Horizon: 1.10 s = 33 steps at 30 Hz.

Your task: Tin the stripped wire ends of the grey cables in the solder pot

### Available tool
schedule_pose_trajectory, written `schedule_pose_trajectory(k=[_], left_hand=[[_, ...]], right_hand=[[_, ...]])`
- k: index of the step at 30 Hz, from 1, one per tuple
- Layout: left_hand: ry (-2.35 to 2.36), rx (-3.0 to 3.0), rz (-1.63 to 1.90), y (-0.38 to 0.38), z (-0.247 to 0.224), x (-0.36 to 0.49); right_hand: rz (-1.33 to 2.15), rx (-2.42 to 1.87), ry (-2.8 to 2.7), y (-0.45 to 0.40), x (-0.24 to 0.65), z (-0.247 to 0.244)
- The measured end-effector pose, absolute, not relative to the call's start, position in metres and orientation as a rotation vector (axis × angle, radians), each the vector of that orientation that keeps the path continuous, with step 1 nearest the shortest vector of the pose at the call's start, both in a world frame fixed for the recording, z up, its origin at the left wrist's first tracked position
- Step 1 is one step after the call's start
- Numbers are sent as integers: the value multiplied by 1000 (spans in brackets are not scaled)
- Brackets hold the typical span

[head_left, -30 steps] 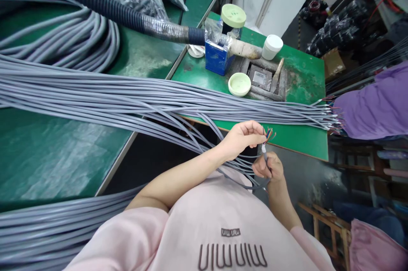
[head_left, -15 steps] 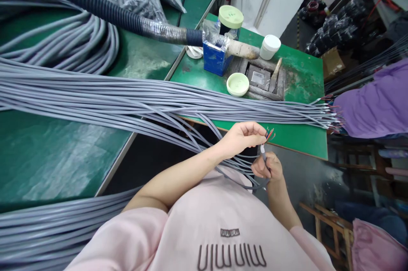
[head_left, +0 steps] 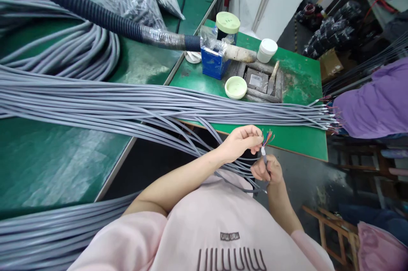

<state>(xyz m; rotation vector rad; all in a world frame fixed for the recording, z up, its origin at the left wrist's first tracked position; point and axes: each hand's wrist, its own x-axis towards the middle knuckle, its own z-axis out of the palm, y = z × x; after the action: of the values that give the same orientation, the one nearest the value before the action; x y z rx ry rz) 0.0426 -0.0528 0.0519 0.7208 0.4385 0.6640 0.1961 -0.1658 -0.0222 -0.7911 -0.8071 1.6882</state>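
My right hand [head_left: 269,169] is closed around a grey cable [head_left: 265,158] just below its stripped end. Thin coloured wires [head_left: 269,136], among them red, orange and blue ones, fan upward out of a white band [head_left: 263,150] at the cable's end. My left hand [head_left: 245,142] is closed in a pinch at the left side of this fan, its thumb and forefinger on a wire. The fingertips partly hide which wire they grip. Behind both hands runs a long bundle of grey cables [head_left: 191,103], its stripped ends lying to the right.
On the green bench [head_left: 299,79] stand a blue box [head_left: 213,64], a pale green dish [head_left: 236,88], a white jar [head_left: 267,51] and a solder pot [head_left: 256,79] with a flat stick. A black corrugated hose [head_left: 105,18] crosses above. A co-worker's purple clothing [head_left: 372,101] is at right.
My left fingers have shifted slightly left, and more of the coloured wires now show, spread apart. My right hand keeps its hold on the cable. The view has moved slightly.
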Motion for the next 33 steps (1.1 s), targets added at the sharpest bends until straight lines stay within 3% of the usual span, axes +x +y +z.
schedule_pose_trajectory(k=[9, 15, 27, 33], left_hand=[[561, 850, 763, -64, 43, 45], [588, 824, 875, -68, 40, 49], [747, 930, 1038, -61, 30, 36], [920, 1821, 1169, -34, 25, 9]], right_hand=[[1138, -1466, -1138, -138, 195, 46], [615, -1646, -1311, -127, 179, 52], [487, -1751, -1540, -102, 183, 72], [399, -1689, -1585, -58, 199, 100]])
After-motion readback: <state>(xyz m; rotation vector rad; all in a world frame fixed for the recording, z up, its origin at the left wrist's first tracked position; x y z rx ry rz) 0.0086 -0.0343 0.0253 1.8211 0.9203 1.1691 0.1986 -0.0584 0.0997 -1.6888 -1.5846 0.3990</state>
